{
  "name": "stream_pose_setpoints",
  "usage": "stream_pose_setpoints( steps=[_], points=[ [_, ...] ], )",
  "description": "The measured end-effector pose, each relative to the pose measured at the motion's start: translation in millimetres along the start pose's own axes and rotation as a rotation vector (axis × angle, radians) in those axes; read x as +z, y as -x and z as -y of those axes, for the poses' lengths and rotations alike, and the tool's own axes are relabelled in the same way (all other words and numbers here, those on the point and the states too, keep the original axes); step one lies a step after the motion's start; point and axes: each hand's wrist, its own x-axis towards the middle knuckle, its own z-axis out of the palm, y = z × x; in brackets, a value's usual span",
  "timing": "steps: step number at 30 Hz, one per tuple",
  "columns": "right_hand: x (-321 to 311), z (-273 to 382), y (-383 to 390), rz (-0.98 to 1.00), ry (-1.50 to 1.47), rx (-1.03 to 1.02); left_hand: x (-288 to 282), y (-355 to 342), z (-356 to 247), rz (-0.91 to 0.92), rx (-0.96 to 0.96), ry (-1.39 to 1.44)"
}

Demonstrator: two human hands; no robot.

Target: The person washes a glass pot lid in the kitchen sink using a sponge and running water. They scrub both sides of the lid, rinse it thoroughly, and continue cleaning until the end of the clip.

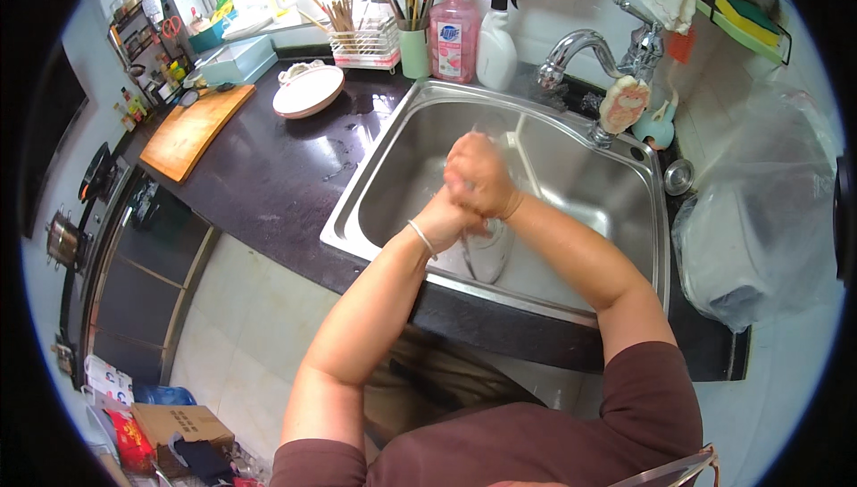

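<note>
My left hand (444, 222), with a white band at the wrist, and my right hand (482, 176) meet over the stainless steel sink (393, 152). The right hand is curled and lies partly over the left one; both are smeared by motion. Whatever the right fingers close on cannot be made out. The left fingers are mostly hidden. Beneath the hands, a round, pale dish-like thing (486, 259) stands tilted by the sink's front wall, partly covered by them. A pale slim bar (527, 161) shows behind the right hand. The chrome tap (580, 45) hangs over the basin's back right.
A white bowl (309, 92) and a wooden cutting board (197, 131) lie on the dark counter. Behind the sink stand a pink pump bottle (453, 36), a spray bottle (498, 45) and a green utensil cup (414, 53). A plastic-covered thing (750, 219) sits at the right.
</note>
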Motion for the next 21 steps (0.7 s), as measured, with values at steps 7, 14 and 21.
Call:
stream_pose_setpoints(
  steps=[7, 14, 21],
  points=[
    [3, -111, 18, -0.261, -0.019, 0.872, 29, 3, -19, 0.051, -0.008, 0.148],
    [10, 27, 51, 0.064, -0.341, 0.527, -4, 1, -8, -0.062, 0.074, 0.176],
    [5, -72, 25, -0.188, -0.201, 0.709, 34, 8, -20, 0.057, 0.055, 0.095]
  ],
)
